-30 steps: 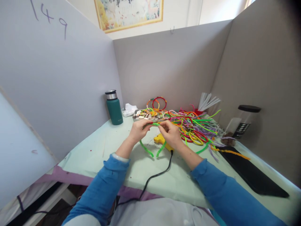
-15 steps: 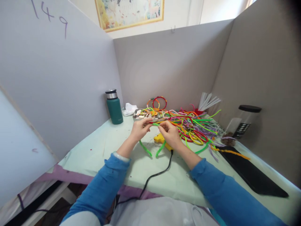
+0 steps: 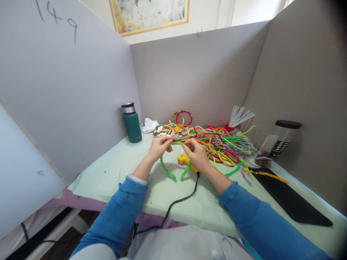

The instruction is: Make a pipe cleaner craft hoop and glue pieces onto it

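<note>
A fuzzy green pipe cleaner (image 3: 168,172) is bent into an open hoop between my hands, its two ends hanging down close together. My left hand (image 3: 159,148) pinches the hoop's upper left part, and a small red bit shows at its fingertips. My right hand (image 3: 195,153) pinches the upper right part. A short green stretch of the hoop runs between the two pinches. Below my right hand a yellow glue gun (image 3: 185,159) lies on the table, partly covered by that hand, with its black cord (image 3: 181,199) running toward me.
Behind my hands stands a tray of shells or chips (image 3: 173,132). Right of it spreads a pile of coloured pipe cleaners (image 3: 217,139). A green bottle (image 3: 132,124) stands left; a clear jar (image 3: 280,141) and a black flat object (image 3: 291,198) are right. Grey partitions (image 3: 195,76) enclose the table.
My left hand has shifted slightly left, and a longer green stretch shows between my hands. The hanging ends have moved a little to the right. My right hand stays nearly in place.
</note>
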### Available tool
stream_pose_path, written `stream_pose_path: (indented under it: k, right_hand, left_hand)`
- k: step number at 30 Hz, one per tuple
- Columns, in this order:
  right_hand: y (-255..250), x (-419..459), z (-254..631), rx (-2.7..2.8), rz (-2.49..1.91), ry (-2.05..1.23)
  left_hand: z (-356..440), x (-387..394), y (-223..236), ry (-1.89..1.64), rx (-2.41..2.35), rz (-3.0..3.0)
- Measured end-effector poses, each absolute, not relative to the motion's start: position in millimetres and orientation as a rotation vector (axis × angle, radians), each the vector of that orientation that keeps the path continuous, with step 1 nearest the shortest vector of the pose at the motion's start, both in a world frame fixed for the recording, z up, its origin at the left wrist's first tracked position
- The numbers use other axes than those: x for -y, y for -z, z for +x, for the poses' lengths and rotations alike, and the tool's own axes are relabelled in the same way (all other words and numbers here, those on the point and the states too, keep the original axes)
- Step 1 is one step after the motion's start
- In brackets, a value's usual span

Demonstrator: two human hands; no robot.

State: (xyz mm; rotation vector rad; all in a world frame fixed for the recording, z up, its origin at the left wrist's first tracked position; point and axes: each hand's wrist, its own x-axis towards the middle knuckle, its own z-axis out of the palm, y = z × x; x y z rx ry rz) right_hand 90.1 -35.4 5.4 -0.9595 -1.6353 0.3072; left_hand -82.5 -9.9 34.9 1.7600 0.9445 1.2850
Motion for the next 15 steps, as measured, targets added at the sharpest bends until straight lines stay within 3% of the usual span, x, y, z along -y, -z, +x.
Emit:
stream_pose_path:
  k: [15]
  right_hand:
    - [-2.5,35.0,88.6,1.633,-0.967,-0.314]
  left_hand:
    - [-81.5,11.5,-35.1,-1.269,-0.873,1.710]
